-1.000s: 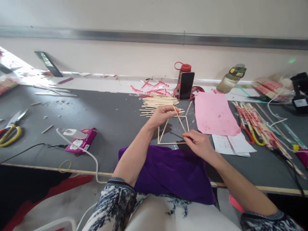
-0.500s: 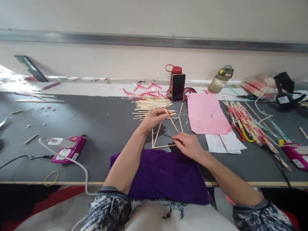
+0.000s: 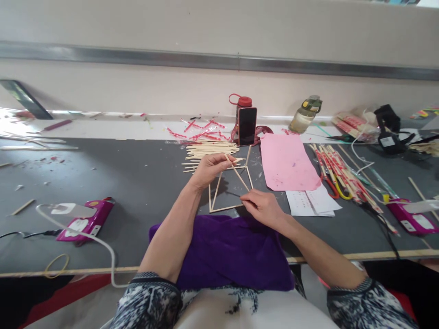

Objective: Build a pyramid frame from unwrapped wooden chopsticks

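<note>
One stick frame, pale and open-sided, on the dark grey table just beyond the purple cloth; within reach of both hands, partly hidden by them. One slanting stick, its upper end at the left hand: thumb and fingertips clamped on it, a hold that seems meant to keep the slant steady. One right hand, low at the frame's near right side, thumb and forefinger drawn together; whether they clamp the stick's lower end or another piece cannot be told. The placing of the two hands, high and low, probably limits swivel in so thin a piece. One pile of bare sticks, behind the left hand, laid roughly side by side, likely for easy picking. One lot of red-and-white wrapper scraps, behind the pile, apparently out of the working area. One dark-screened phone, upright against a red-capped bottle, which seems to serve as its prop. One pink sheet, right of the frame, overlapping printed papers. One bundle of wrapped sticks, farther right, beside yellow scissor handles.
</note>
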Motion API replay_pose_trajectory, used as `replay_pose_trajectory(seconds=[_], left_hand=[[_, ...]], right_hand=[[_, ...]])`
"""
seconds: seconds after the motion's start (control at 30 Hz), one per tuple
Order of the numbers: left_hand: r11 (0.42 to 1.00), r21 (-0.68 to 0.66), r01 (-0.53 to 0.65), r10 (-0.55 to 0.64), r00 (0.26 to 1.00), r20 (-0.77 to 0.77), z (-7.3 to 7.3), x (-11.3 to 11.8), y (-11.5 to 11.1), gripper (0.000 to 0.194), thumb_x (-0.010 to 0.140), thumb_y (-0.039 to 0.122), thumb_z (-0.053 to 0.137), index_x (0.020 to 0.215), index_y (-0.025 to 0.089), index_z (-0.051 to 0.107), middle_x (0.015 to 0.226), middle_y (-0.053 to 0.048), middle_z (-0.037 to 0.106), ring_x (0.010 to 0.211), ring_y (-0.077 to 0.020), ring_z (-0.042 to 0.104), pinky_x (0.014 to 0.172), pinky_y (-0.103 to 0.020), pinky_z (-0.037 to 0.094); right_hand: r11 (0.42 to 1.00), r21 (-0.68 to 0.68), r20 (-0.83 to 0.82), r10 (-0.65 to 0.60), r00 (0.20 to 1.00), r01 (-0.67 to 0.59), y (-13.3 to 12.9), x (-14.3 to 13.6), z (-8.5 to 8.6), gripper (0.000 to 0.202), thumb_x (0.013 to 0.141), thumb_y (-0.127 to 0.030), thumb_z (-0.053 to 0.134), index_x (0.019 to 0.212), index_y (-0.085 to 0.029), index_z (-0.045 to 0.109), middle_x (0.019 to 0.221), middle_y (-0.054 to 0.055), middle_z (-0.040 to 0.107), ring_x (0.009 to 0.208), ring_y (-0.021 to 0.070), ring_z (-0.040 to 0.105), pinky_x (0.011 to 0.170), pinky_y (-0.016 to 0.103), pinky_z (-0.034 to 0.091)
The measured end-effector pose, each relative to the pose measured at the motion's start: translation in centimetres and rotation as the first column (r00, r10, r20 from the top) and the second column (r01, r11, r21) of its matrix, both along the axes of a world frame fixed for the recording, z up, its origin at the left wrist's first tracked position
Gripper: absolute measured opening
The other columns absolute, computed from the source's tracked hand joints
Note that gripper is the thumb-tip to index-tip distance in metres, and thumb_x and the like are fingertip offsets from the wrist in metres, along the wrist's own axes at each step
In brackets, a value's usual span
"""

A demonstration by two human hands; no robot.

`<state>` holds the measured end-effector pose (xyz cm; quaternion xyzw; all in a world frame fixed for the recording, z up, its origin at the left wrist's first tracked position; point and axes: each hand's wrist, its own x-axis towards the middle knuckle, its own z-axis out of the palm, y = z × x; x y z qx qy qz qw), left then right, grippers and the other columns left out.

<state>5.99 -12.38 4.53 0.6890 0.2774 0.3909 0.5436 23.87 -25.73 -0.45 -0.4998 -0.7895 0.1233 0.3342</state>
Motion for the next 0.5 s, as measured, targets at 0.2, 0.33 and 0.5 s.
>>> replay_pose_trajectory(seconds=[0.2, 0.33, 0.5], left_hand=[[1.000, -0.018, 0.022, -0.022, 1.000, -0.004, -0.26, 0.20, -0.03, 0.021, 0.077, 0.031, 0.066, 0.088, 0.015, 0.073, 0.087, -0.006, 0.072, 0.084, -0.0160, 0.064, 0.082, -0.027, 0.046], [1.000, -0.009, 0.006, -0.006, 1.000, -0.003, -0.27, 0.19, -0.02, 0.021, 0.077, 0.032, 0.066, 0.089, 0.015, 0.073, 0.087, -0.006, 0.072, 0.084, -0.0168, 0.064, 0.083, -0.028, 0.046], [1.000, -0.024, 0.003, -0.003, 1.000, 0.013, -0.24, 0.20, -0.17, 0.024, 0.075, 0.035, 0.068, 0.088, 0.015, 0.073, 0.087, -0.006, 0.072, 0.084, -0.0181, 0.065, 0.084, -0.030, 0.047]], right_hand=[[1.000, -0.012, 0.029, -0.007, 1.000, 0.008, 0.15, -0.21, 0.04, 0.018, 0.089, -0.019, 0.050, 0.093, -0.021, 0.067, 0.085, 0.002, 0.069, 0.075, 0.0125, 0.065, 0.070, 0.023, 0.047], [1.000, 0.001, 0.029, -0.005, 1.000, 0.005, 0.22, -0.22, -0.05, 0.018, 0.089, -0.020, 0.049, 0.093, -0.021, 0.067, 0.085, 0.002, 0.069, 0.076, 0.0125, 0.065, 0.070, 0.023, 0.048], [1.000, -0.004, 0.022, 0.013, 1.000, -0.013, 0.09, -0.13, -0.10, 0.018, 0.088, -0.019, 0.049, 0.093, -0.021, 0.067, 0.086, 0.003, 0.070, 0.078, 0.0130, 0.065, 0.071, 0.024, 0.048]])
